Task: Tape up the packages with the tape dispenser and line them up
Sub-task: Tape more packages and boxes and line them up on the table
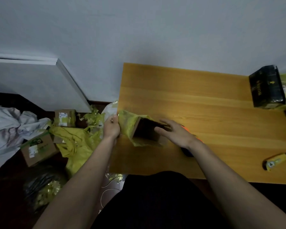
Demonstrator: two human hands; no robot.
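We cannot make out the orange-and-dark object (187,152) mostly hidden beneath our right hand (175,133), whose fingers lie spread on the cardboard package (145,131) at the bench's (205,113) near left. Our left hand (111,127) pinches its yellow wrap (126,123). One black package (267,87) sits far right and two boxes (38,148) on the floor.

Dim light here: pale grey wall (139,30) behind, wooden table (205,113) on the right, dark floor (7,204) at left.

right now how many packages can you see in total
4: one cardboard box in yellow-green wrap between the hands, one black package at the table's far right, two taped boxes on the floor left. Clutter may hide more.
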